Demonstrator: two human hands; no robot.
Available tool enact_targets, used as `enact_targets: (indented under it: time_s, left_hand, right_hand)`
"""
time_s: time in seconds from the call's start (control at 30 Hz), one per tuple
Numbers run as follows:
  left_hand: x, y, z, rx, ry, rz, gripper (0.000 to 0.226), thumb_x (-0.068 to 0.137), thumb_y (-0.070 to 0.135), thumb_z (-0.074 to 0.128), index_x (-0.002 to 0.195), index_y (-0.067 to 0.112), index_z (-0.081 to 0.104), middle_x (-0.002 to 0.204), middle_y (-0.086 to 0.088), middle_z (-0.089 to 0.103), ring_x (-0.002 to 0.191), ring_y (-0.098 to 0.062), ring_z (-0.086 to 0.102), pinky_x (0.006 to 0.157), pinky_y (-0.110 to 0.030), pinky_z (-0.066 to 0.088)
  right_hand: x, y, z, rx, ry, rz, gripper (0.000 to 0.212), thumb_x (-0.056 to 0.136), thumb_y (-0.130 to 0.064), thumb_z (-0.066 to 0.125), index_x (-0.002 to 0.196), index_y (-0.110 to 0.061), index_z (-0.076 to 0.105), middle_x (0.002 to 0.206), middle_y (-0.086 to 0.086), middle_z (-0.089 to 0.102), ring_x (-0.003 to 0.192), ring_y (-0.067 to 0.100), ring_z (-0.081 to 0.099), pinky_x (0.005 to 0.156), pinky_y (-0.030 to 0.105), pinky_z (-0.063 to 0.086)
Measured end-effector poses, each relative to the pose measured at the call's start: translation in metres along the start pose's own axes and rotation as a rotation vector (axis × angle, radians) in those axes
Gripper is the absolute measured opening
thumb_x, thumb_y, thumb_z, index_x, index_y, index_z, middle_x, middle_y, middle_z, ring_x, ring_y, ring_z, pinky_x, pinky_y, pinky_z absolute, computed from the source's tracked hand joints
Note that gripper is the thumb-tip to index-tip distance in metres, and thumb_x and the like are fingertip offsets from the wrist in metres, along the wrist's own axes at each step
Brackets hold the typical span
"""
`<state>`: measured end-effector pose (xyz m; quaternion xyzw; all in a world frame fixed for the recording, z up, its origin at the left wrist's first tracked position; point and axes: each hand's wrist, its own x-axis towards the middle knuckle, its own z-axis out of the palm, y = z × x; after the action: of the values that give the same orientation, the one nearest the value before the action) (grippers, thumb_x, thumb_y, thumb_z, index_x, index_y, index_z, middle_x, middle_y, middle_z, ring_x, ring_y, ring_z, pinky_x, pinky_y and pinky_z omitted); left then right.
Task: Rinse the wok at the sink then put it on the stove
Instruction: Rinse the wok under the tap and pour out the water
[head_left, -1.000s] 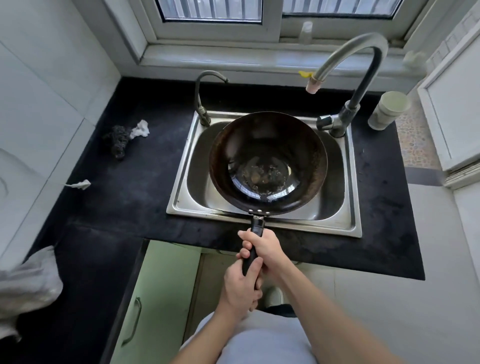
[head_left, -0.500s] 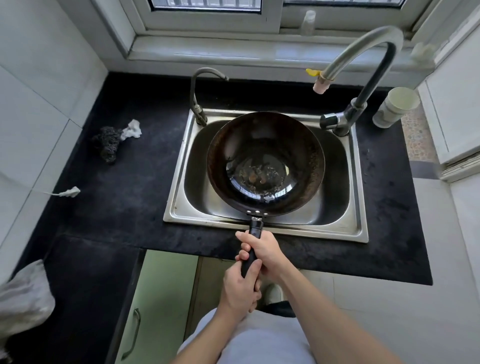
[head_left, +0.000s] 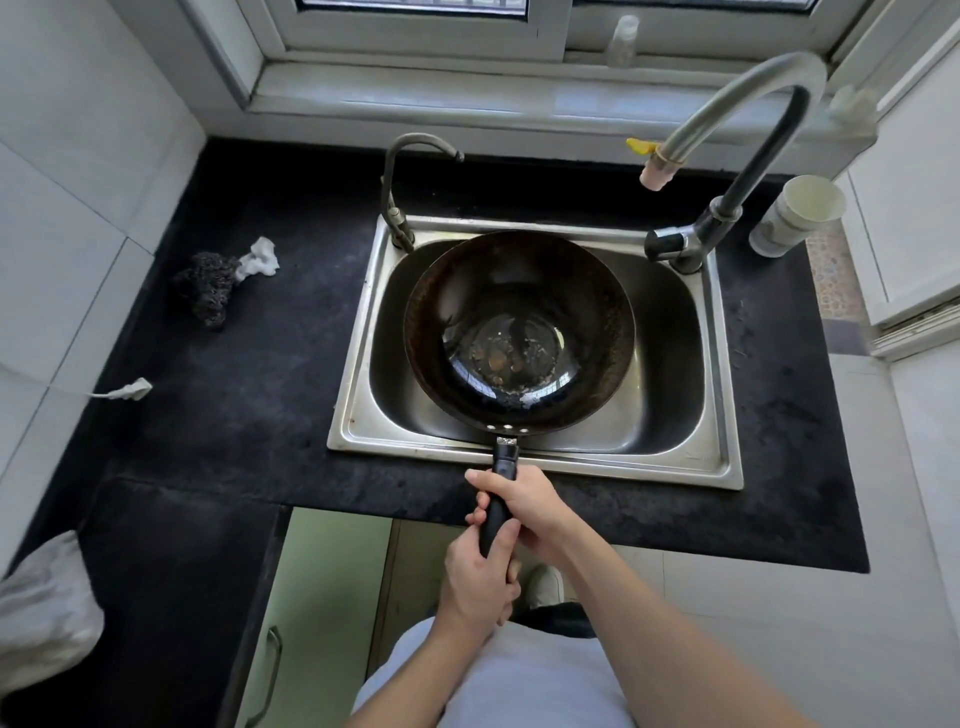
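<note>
Wok (head_left: 519, 332) over sink (head_left: 358, 415), dirty water inside; left hand (head_left: 480, 579) and right hand (head_left: 532, 506) both clenched on handle (head_left: 500, 493). Best to tip slowly, keep 2-hand grip, drain away from counter (head_left: 234, 374)

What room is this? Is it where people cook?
Most likely a home kitchen. There is a steel sink set in a black counter, a tall curved tap beside it, and a dark wok with food scraps held over the basin.
</note>
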<state>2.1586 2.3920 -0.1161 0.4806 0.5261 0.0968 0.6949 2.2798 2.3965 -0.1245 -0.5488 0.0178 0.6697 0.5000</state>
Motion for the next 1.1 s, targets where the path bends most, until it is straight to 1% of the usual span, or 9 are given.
enact_targets:
  time_s: [0.17,0.27,0.37,0.5,0.63,0.73,0.83,0.97,1.1]
  left_hand:
    - [0.005,-0.001,-0.007,0.055,-0.028,0.036,0.028,0.096,0.029,0.054,0.076,0.009,0.055,0.051,-0.005,0.046,0.034,-0.015,0.037,0.033,-0.022,0.030]
    - [0.009,0.000,-0.010,0.064,-0.045,0.036,0.030,0.096,0.032,0.053,0.078,0.009,0.054,0.051,-0.004,0.047,0.035,-0.014,0.037,0.033,-0.022,0.030]
    - [0.012,0.002,-0.012,0.041,-0.045,0.018,0.035,0.096,0.036,0.052,0.076,0.007,0.052,0.050,-0.004,0.044,0.035,-0.014,0.034,0.033,-0.021,0.027]
    - [0.013,0.005,-0.013,0.036,-0.061,-0.016,0.036,0.096,0.037,0.051,0.076,0.007,0.051,0.050,-0.004,0.042,0.034,-0.014,0.033,0.033,-0.020,0.026]
    - [0.011,0.009,-0.014,0.026,-0.099,-0.065,0.035,0.095,0.039,0.052,0.082,0.007,0.053,0.054,-0.003,0.044,0.037,-0.012,0.033,0.036,-0.022,0.026]
    - [0.011,0.011,-0.015,0.002,-0.107,-0.118,0.031,0.094,0.037,0.056,0.103,0.008,0.052,0.063,-0.005,0.048,0.041,-0.012,0.036,0.037,-0.023,0.027]
    - [0.009,0.017,-0.008,-0.066,-0.054,-0.172,0.034,0.094,0.031,0.059,0.121,0.012,0.047,0.067,-0.004,0.053,0.042,-0.013,0.038,0.035,-0.021,0.029]
    - [0.005,0.033,-0.001,-0.026,-0.038,-0.195,0.030,0.096,0.026,0.055,0.109,0.000,0.055,0.067,-0.003,0.052,0.043,-0.014,0.040,0.037,-0.021,0.031]
    - [0.005,0.036,0.005,-0.002,0.007,-0.235,0.032,0.098,0.033,0.051,0.103,0.001,0.053,0.064,0.000,0.047,0.040,-0.010,0.034,0.037,-0.018,0.025]
  right_hand:
    - [-0.003,-0.014,-0.007,-0.197,0.017,0.122,0.029,0.088,-0.020,0.077,0.103,0.004,0.070,0.095,0.014,0.079,0.090,0.028,0.077,0.087,0.040,0.060]
    - [-0.010,-0.022,-0.010,-0.285,0.016,0.139,0.031,0.092,-0.026,0.072,0.107,0.002,0.069,0.098,0.010,0.079,0.092,0.022,0.077,0.080,0.032,0.059]
    - [-0.017,-0.032,-0.022,-0.345,0.064,0.109,0.021,0.097,-0.026,0.066,0.100,-0.007,0.071,0.096,0.008,0.080,0.092,0.019,0.077,0.089,0.035,0.059]
    - [-0.021,-0.050,-0.046,-0.454,0.274,0.007,0.019,0.099,-0.025,0.062,0.108,-0.010,0.067,0.093,0.004,0.080,0.091,0.021,0.076,0.090,0.040,0.059]
    - [-0.025,-0.084,-0.074,-0.558,0.445,-0.221,0.010,0.097,-0.014,0.063,0.092,-0.011,0.071,0.086,0.009,0.079,0.082,0.024,0.073,0.079,0.039,0.061]
    - [-0.024,-0.119,-0.101,-0.703,0.560,-0.391,0.015,0.093,-0.013,0.066,0.083,-0.022,0.071,0.084,0.004,0.078,0.082,0.021,0.072,0.078,0.037,0.060]
    - [-0.026,-0.160,-0.128,-0.858,0.708,-0.531,0.014,0.094,-0.018,0.062,0.105,-0.019,0.071,0.102,0.002,0.074,0.097,0.024,0.069,0.093,0.042,0.055]
    - [-0.026,-0.216,-0.151,-0.907,0.775,-0.591,0.042,0.097,-0.011,0.052,0.139,-0.010,0.052,0.135,0.012,0.062,0.122,0.031,0.058,0.105,0.039,0.040]
    - [-0.008,-0.246,-0.157,-1.049,0.646,-0.547,0.047,0.091,-0.007,0.041,0.135,-0.016,0.052,0.127,0.019,0.063,0.111,0.038,0.056,0.089,0.036,0.041]
